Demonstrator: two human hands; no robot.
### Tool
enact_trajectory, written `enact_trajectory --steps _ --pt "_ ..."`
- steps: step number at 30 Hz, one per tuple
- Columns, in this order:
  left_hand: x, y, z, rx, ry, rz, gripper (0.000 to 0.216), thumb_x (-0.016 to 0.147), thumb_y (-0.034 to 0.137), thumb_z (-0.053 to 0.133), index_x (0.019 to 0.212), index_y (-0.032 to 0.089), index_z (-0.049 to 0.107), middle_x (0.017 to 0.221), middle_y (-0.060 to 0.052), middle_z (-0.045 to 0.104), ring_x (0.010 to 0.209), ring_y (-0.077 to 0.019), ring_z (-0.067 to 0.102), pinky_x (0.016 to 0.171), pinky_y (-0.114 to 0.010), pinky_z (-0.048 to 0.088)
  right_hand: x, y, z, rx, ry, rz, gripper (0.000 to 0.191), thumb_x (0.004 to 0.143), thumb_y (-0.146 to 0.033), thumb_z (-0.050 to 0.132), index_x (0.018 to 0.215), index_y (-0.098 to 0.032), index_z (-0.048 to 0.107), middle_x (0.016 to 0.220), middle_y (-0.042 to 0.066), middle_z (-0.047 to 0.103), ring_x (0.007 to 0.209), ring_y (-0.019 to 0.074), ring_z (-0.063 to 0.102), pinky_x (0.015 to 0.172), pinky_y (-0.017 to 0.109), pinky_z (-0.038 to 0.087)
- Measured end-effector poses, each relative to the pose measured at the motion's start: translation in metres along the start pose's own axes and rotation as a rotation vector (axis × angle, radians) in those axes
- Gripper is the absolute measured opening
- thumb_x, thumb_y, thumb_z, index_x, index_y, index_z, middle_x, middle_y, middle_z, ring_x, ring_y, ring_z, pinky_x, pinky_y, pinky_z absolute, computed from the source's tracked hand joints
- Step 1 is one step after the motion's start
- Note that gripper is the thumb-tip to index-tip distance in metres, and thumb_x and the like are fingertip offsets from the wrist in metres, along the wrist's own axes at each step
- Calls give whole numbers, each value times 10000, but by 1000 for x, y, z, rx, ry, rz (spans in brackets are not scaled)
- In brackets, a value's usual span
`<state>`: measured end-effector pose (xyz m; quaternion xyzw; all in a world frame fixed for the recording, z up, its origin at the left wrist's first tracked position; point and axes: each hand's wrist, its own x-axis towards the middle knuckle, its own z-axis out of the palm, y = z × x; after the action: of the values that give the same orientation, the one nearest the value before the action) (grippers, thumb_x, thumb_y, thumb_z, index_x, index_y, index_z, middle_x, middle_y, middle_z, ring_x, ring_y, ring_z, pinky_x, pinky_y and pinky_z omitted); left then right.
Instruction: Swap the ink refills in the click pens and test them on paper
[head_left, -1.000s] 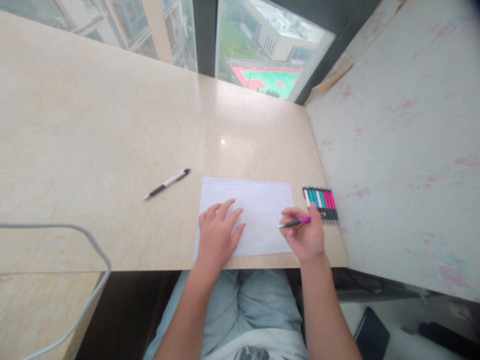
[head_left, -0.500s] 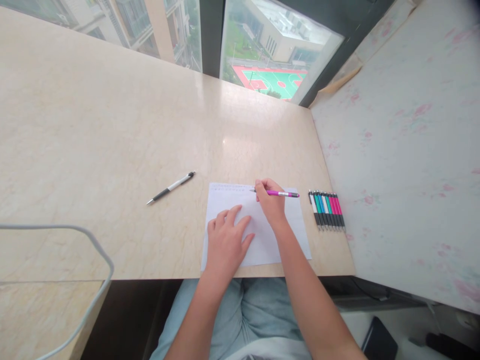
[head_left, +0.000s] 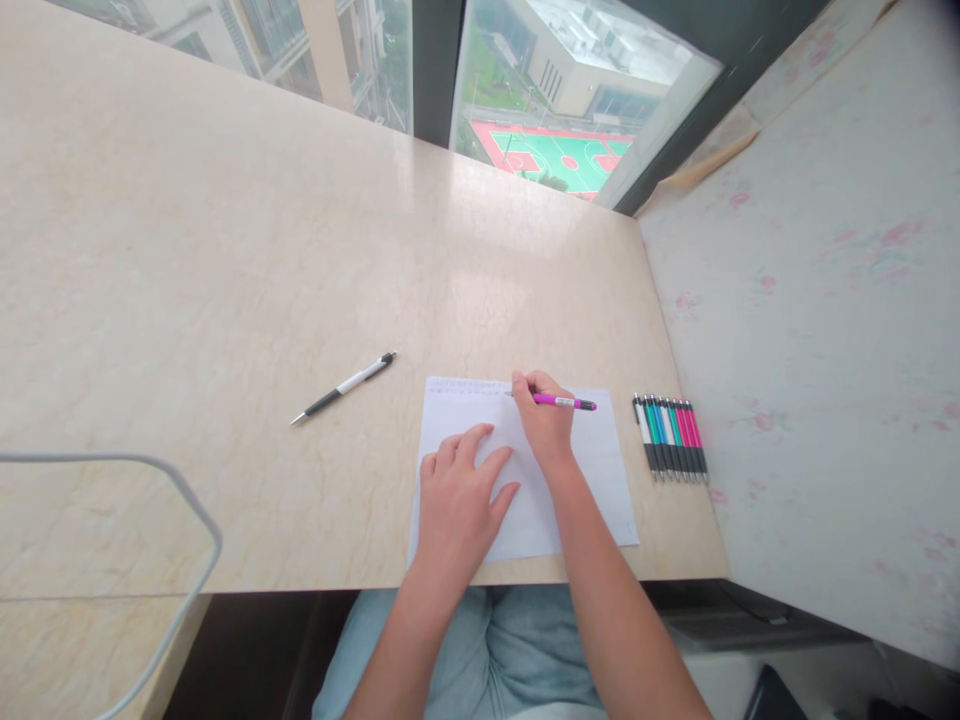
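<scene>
A white sheet of paper (head_left: 592, 470) lies on the beige marble desk (head_left: 225, 280) near its front edge, with faint writing along its top. My left hand (head_left: 459, 498) rests flat on the sheet's lower left, fingers spread. My right hand (head_left: 544, 420) grips a pink pen (head_left: 564, 402), its tip touching the top line of the paper. A row of several pens (head_left: 670, 435) in pink, green, blue and white lies to the right of the sheet.
A black-and-white pen (head_left: 345, 386) lies alone left of the paper. A grey cable (head_left: 150, 468) loops over the desk's front left. A pale floral wall (head_left: 825, 300) bounds the desk on the right; a window (head_left: 555, 110) runs along the back.
My right hand carried the pink pen from beside the row of pens up to the top of the paper, where its tip now rests. The left hand stayed flat on the sheet.
</scene>
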<state>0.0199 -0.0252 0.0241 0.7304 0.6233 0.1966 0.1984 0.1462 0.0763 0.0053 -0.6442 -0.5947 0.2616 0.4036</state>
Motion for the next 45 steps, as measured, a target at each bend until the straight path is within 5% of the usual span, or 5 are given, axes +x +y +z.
enact_trajectory --steps 15,26,45 --pt "1 -2 1 -5 3 -5 230 864 298 631 1092 313 661 1369 -42 558 1085 -287 548 824 -449 413 -3 -5 -11 184 -57 81 302 898 -471 550 791 -194 605 622 -9 622 576 137 588 588 262 478" --pt "2 -2 2 -15 30 -1 234 851 288 646 1082 304 673 1340 -61 573 1064 -285 556 803 -438 427 -1 2 -2 2 62 3 382 898 -440 543 606 -210 454 511 -65 441 479 99 396 493 243 323" --pt "1 -2 1 -17 10 -8 234 867 280 627 1099 284 651 1359 -62 568 1079 -286 552 823 -448 415 -1 1 0 -104 38 -34 377 906 -409 518 598 -214 425 503 -65 421 476 98 367 492 242 303"
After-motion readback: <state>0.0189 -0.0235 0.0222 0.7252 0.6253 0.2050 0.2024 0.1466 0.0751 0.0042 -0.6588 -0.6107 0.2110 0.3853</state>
